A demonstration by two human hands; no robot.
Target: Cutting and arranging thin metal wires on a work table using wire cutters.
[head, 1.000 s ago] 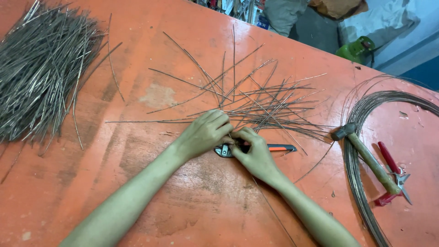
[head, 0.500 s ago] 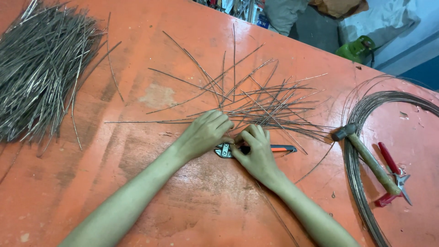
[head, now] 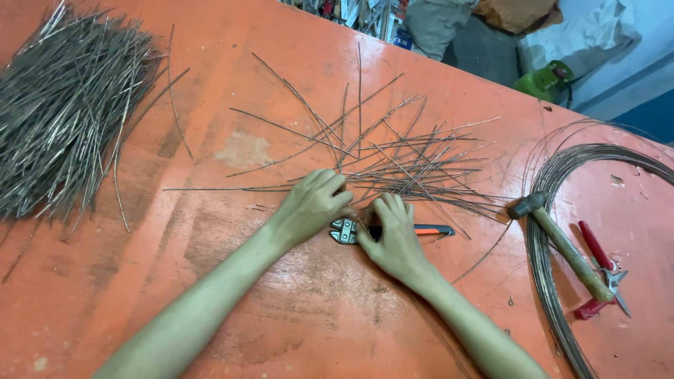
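Note:
My left hand (head: 309,205) rests knuckles-up on the orange table (head: 281,316), fingers curled over the near ends of a fan of loose cut wires (head: 407,158). My right hand (head: 393,235) lies beside it, fingers bent down on the same wire ends. Its palm covers the middle of a small bolt cutter (head: 344,230) with a grey head and an orange-and-black handle that sticks out to the right. Whether either hand truly pinches a wire is hidden by the fingers.
A big heap of cut wires (head: 60,112) fills the far left. A wire coil (head: 562,210) lies at the right with a wooden-handled hammer (head: 562,242) on it and red-handled snips (head: 602,270) beside. The table's far edge runs diagonally, with clutter and a green object (head: 544,78) beyond.
Both hands stay over the wire ends and the cutter. The fingers have shifted slightly, the right hand sliding a little lower over the cutter.

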